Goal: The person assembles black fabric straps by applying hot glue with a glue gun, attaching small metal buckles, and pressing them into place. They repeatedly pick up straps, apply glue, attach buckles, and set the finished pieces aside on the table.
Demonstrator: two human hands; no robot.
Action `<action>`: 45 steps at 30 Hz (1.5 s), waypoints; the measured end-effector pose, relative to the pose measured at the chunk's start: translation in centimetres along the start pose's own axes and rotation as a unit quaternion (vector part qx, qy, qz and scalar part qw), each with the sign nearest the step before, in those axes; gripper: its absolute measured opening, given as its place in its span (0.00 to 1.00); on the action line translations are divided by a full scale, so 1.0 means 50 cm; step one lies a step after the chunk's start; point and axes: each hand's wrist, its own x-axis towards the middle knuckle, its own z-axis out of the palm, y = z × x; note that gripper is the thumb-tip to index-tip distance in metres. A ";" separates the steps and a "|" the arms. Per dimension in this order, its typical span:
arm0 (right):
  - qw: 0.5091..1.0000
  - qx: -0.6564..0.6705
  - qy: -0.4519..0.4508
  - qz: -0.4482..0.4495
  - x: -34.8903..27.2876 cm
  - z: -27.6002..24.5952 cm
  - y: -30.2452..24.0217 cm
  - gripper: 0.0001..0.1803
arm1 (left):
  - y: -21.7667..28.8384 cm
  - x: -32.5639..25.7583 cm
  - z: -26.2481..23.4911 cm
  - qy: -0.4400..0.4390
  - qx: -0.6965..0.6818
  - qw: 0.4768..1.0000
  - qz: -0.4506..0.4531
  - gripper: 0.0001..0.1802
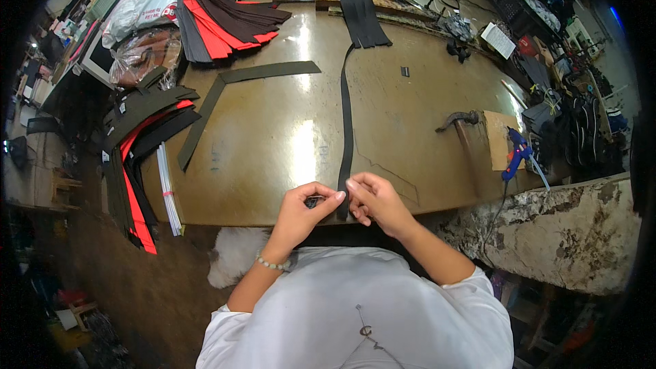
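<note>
The left hand is curled at the near edge of the table, thumb and fingers pinched on a small dark metal piece, too small to make out; the right hand sits just beside it, fingertips closed on the near end of a long black strap; the strap runs straight away across the tabletop toward a stack of black strips at the far side; left of it lies a dark angled band; further left, red and black cut pieces are fanned out, and more hang over the table's left edge; to the right, a hammer and a blue glue gun rest near the edge.
</note>
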 end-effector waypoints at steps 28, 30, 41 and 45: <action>0.801 -0.441 0.139 -0.380 0.182 -0.143 -0.149 0.25 | -0.037 -0.019 -0.031 0.092 0.552 0.791 0.245 0.27; 0.780 -0.379 0.330 -0.373 0.043 -0.222 -0.104 0.17 | -0.036 -0.019 -0.032 0.092 0.550 0.794 0.242 0.27; 0.572 -0.399 0.647 -0.308 -0.138 -0.691 -0.024 0.39 | -0.033 -0.018 -0.032 0.092 0.549 0.794 0.245 0.27; 0.547 -0.487 0.662 -0.156 -0.128 -0.533 -0.147 0.34 | -0.032 -0.018 -0.034 0.089 0.548 0.796 0.238 0.27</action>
